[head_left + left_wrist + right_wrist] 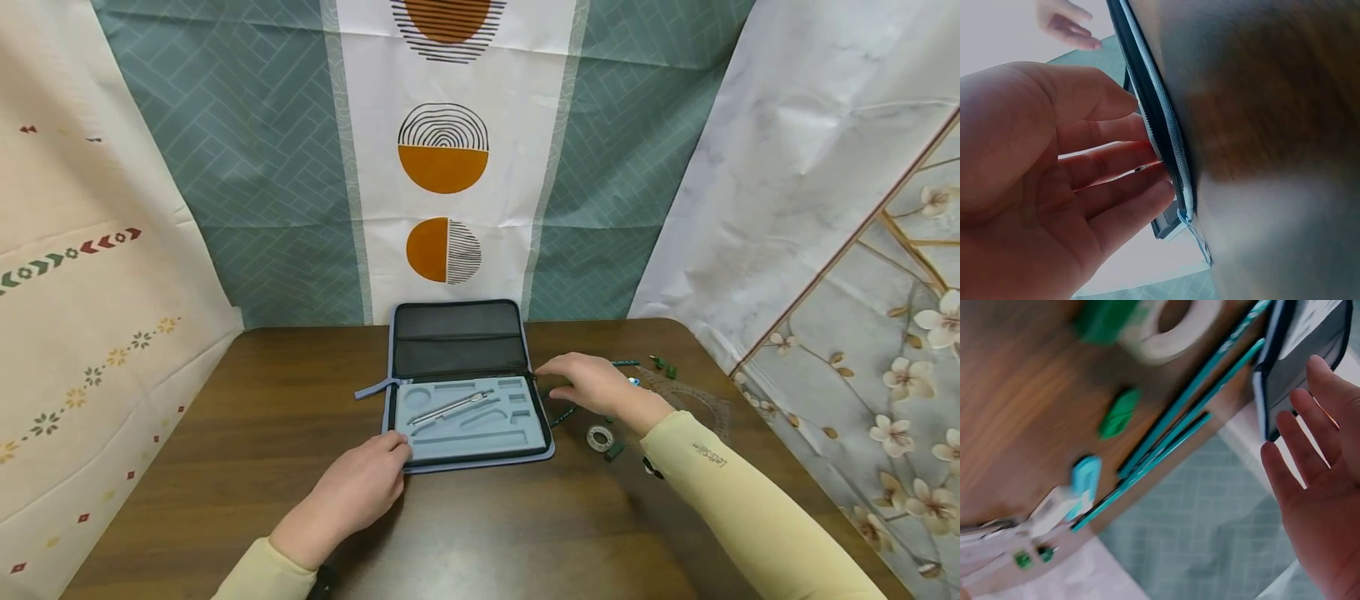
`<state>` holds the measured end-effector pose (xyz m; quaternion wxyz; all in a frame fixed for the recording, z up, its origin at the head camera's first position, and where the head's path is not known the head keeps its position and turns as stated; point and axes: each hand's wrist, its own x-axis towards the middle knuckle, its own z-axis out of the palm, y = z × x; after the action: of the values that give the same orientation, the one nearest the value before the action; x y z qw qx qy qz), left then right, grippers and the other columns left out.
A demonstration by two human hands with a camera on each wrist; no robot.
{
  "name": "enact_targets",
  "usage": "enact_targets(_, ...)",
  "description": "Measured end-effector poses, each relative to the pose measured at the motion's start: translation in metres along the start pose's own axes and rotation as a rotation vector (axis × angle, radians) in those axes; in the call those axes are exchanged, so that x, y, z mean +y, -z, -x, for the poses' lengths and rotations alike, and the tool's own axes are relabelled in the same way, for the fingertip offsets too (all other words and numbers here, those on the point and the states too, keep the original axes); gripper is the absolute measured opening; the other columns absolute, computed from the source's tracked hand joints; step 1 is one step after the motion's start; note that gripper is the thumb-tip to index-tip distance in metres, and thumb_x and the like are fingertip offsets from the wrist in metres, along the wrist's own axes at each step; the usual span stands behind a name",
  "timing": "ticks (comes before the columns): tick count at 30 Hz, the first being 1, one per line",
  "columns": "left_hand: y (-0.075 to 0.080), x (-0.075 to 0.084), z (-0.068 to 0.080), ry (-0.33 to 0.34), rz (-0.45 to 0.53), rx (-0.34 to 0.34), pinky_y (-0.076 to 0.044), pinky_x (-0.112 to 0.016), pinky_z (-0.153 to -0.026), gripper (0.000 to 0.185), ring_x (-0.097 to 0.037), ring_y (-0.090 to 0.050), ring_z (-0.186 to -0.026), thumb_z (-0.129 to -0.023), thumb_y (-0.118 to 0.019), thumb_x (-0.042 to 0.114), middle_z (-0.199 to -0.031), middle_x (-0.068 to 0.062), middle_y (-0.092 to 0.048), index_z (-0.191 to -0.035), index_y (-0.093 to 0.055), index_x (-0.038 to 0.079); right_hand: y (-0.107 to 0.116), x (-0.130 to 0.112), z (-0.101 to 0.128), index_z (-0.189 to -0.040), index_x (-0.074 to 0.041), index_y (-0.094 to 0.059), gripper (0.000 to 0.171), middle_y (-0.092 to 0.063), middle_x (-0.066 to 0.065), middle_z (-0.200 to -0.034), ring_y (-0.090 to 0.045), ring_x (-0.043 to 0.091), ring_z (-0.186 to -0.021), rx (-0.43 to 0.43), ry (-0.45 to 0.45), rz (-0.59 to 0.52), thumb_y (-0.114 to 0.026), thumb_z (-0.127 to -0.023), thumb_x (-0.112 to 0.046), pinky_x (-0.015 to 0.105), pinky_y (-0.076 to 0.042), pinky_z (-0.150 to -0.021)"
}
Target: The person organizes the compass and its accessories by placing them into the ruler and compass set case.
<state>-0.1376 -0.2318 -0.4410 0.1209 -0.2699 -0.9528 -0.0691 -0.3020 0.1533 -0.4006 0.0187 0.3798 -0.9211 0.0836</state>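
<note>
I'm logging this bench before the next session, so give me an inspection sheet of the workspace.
Surface: dark wooden table, bare at left.
Job's things: zip case lies open; a metal compass sits in its moulded tray.
Clutter: green pencils, tape roll, clear protractor and small green pieces right of the case.
Hands: left hand touches the case's near left corner, fingers straight; right hand hovers open over the pencils.
Cables: nothing seen.
Surroundings: patterned cloth backdrops on three sides.
</note>
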Motion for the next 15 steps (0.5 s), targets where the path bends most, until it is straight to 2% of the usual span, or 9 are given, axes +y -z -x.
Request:
enact_targets(7, 0.001, 0.001, -0.001, 0.0, 0.0, 0.001, -0.063, -0.044, -0.087, 0.021, -0.031, -0.072, -0.104, -0.092, -0.083, 0.003, -0.117, -0.013, -0.072, -0.112, -0.078, 0.0, -0.001, 0.02, 0.019, -0.135, -0.009, -0.077, 0.037, -0.074, 0.009, -0.135, -0.07, 0.035, -0.125, -0.005, 0.02, 0.067, -0.084, -0.098, -0.012, 0.054, -0.059, -0.101)
enact_targets(15, 0.0, 0.0, 0.001, -0.019, -0.004, 0.032, -0.063, -0.042, -0.083, 0.019, -0.029, -0.072, -0.101, -0.09, -0.083, 0.0, -0.114, -0.01, -0.071, -0.108, -0.078, 0.003, -0.006, 0.035, 0.034, -0.119, -0.015, -0.082, 0.027, -0.077, 0.002, -0.122, -0.074, 0.03, -0.114, -0.01, 0.037, 0.148, -0.089, -0.093, -0.009, 0.05, -0.061, -0.094)
